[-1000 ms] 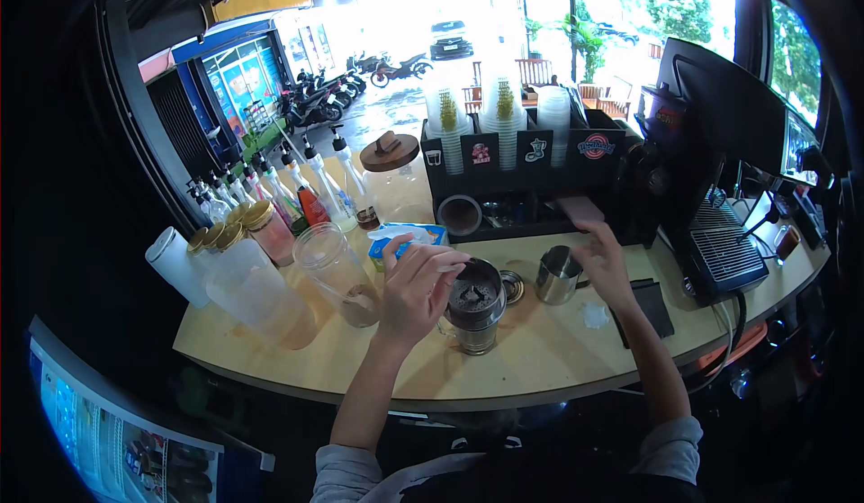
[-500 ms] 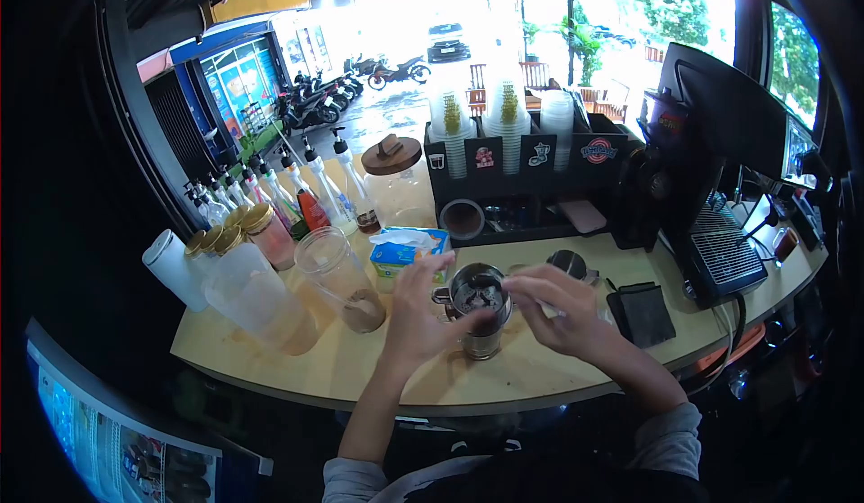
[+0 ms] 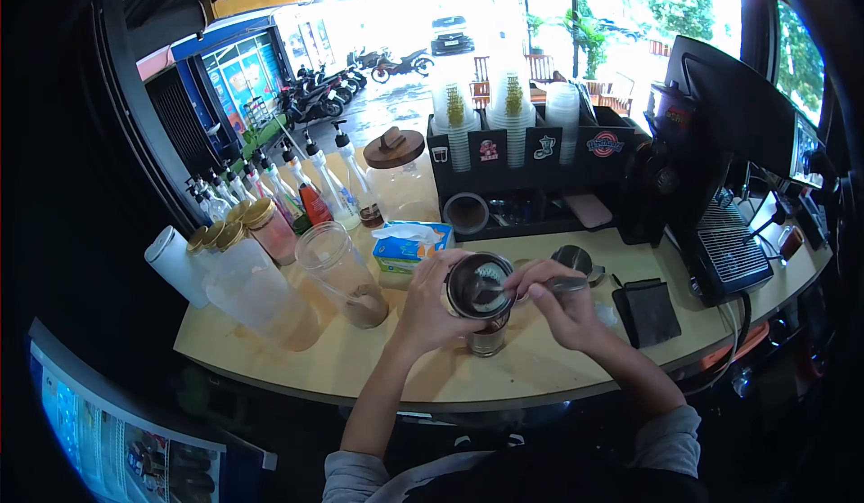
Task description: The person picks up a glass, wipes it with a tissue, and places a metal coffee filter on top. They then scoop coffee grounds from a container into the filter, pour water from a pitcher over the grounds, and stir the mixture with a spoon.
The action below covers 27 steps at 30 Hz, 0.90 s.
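Observation:
My left hand (image 3: 432, 303) is wrapped round a dark metal cup (image 3: 457, 289), tilted so its mouth faces me. Pale, foamy-looking or icy contents show inside it. A spoon (image 3: 565, 282) is pinched in my right hand (image 3: 558, 303), its bowl reaching into the cup's mouth. Directly below the cup stands a glass (image 3: 489, 339) on the counter, its top hidden behind the cup. Whether cup and glass touch, I cannot tell.
A blue tissue box (image 3: 409, 249) sits behind my left hand. Left of it are a clear pitcher (image 3: 331, 255), jars and pump bottles. A small metal jug (image 3: 573, 258) and a black cloth (image 3: 650, 312) lie right, near the coffee machine (image 3: 727, 255).
My left hand has closed round the metal cup, which now tilts toward me above the glass. The spoon in my right hand now shows clearly, dipping into the cup.

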Available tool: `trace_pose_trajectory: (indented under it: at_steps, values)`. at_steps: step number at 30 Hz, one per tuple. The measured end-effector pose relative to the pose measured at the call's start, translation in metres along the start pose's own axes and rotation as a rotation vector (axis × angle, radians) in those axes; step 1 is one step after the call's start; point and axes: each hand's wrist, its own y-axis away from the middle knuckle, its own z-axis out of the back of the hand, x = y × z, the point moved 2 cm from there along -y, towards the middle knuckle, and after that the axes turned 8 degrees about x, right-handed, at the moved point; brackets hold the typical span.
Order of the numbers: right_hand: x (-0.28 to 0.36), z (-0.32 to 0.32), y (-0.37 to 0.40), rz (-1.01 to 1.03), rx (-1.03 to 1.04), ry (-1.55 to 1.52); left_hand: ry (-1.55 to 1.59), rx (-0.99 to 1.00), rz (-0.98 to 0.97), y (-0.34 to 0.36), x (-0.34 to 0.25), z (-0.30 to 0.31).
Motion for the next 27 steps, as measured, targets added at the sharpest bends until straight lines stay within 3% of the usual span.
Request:
trace_pose_trajectory:
  at_steps: [1,5,7,11,23,27]
  values:
    - [0.001,0.003,-0.001,-0.026,-0.03,-0.042,-0.013,0.001,-0.081,-0.001,0.001,0.003]
    - [0.004,0.006,-0.006,-0.066,-0.049,-0.153,-0.019,0.023,-0.1,-0.005,0.005,0.008]
    - [0.003,0.008,-0.006,-0.198,0.027,-0.211,0.003,0.02,-0.132,-0.007,0.006,0.009]
    - [0.004,0.008,-0.012,-0.103,-0.041,-0.209,0.047,-0.005,-0.161,-0.008,0.008,0.005]
    - [0.012,0.026,-0.029,-0.264,0.07,-0.115,-0.095,0.069,-0.21,-0.012,0.002,0.01]
    - [0.016,0.012,-0.033,-0.192,-0.071,-0.191,-0.016,-0.005,-0.189,-0.01,0.004,0.004]
